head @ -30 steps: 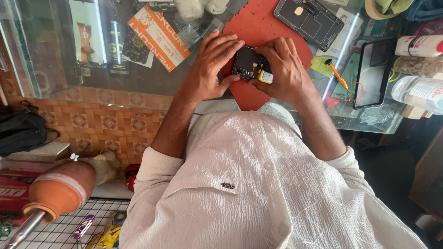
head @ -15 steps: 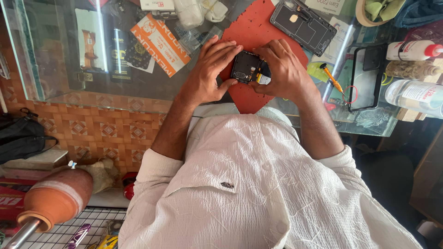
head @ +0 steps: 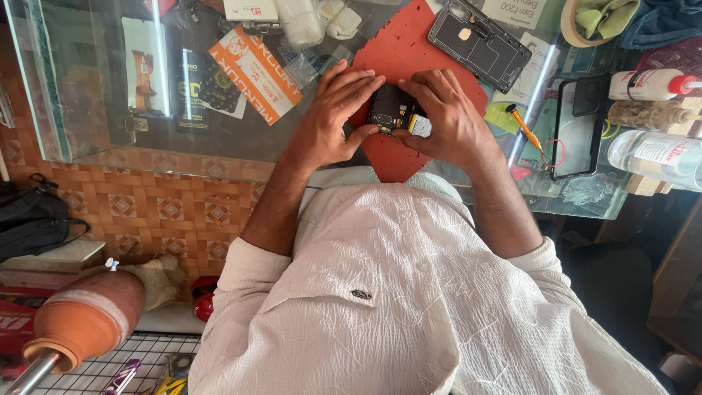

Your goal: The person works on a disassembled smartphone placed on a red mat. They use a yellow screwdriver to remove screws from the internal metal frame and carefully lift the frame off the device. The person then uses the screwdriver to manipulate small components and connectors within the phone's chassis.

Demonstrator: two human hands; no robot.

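**Two hands gripping a small dark phone part over a red mat**

Seen from above, looking down over a white crinkled shirt [head: 409, 307] toward a glass counter [head: 95, 110]. Held between both hands: a small dark phone part [head: 391, 111] with a camera lens and a yellow patch at its right edge, positioned just above a red work mat [head: 409, 55] at the counter's near edge. Left hand [head: 333, 121] curled around the part's left side, fingers laid across its top edge, thumb pressing at its lower left corner. Right hand [head: 450, 117] wrapped around the right side, fingers bent over the top, thumb tucked underneath. Both hands closed on the part, fingertips nearly meeting above it.

Farther back on the mat, well apart from the hands: an opened black phone [head: 479, 44], lying at a slant. To the right of the hands, on the glass: a small orange-handled screwdriver [head: 523, 124], then a black phone case [head: 579, 124], then a white bottle with a red cap [head: 651, 84] and a clear plastic bottle [head: 654, 157] at the far right. To the left, under the glass: an orange and white printed card [head: 256, 66]. Low in the left corner, off the counter: a terracotta clay pot [head: 88, 318] above a wire grid [head: 117, 366].
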